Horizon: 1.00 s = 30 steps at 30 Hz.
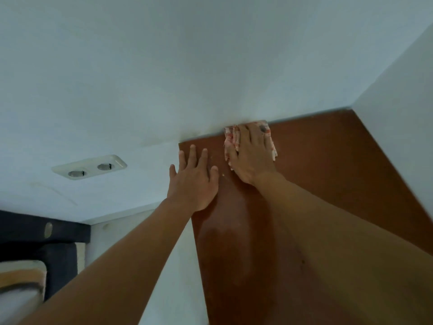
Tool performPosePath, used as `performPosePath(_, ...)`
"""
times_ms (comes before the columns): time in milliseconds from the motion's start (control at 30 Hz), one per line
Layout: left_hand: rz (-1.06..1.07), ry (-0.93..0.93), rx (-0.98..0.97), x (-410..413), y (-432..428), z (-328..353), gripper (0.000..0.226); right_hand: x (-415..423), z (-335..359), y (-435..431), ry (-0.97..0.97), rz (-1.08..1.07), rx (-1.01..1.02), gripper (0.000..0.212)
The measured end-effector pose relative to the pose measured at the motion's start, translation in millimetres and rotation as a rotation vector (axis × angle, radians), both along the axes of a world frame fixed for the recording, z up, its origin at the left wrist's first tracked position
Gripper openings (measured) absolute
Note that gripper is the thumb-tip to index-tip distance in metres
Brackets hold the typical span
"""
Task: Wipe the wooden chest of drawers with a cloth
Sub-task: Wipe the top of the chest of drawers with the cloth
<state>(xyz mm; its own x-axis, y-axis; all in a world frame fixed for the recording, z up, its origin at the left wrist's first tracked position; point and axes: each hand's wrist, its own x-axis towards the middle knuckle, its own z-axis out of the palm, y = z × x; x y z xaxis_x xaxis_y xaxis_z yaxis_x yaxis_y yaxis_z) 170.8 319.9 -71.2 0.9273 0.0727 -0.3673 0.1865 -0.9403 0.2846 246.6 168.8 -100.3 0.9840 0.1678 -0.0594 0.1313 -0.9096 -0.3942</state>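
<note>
Right hand (251, 158): palm down, fingers fairly straight and laid flat over the cloth, pressing it onto the wood; nothing gripped.
Cloth (230, 139): white with red-orange pattern, crumpled, lying under the right hand at the far edge of the chest top, touching the wall; its edges show on both sides of the hand.
Left hand (193, 184): flat, palm down, fingers spread and straight, holding nothing; it rests near the far left corner of the chest top, with its little finger past the left edge.
Chest (328, 160): only the reddish-brown wooden top shows, pushed into a corner; small pale specks lie between the two hands.
Wall (140, 78): white, behind the chest.
Socket (90, 167): white double outlet on the wall, left of the chest, well apart from the hands.
</note>
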Motion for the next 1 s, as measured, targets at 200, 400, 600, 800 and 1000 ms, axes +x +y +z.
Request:
performPosePath(200,0.017,0.044,-0.006,6.2,-4.3,1.0,0.064,-7.3,-4.8,-4.5,0.040,0.058,-0.161,0.066)
performPosePath(400,0.016,0.111,0.031,10.5,-4.4,10.3,0.064,-31.2,-3.8,-16.1,0.052,0.082,-0.176,0.065)
performPosePath(600,0.072,0.061,-0.010,-31.3,-19.8,7.6,0.065,-85.7,-5.3,-40.9,0.028,0.125,-0.179,0.065)
performPosePath(800,0.092,0.013,-0.009,-116.6,-49.2,-0.4,0.065,-163.5,-6.9,-75.5,0.030,0.136,-0.187,0.068)
performPosePath(1000,0.099,0.019,-0.024,-190.3,-74.5,1.6,0.066,-259.9,-3.5,-125.3,0.032,0.193,-0.185,0.066)
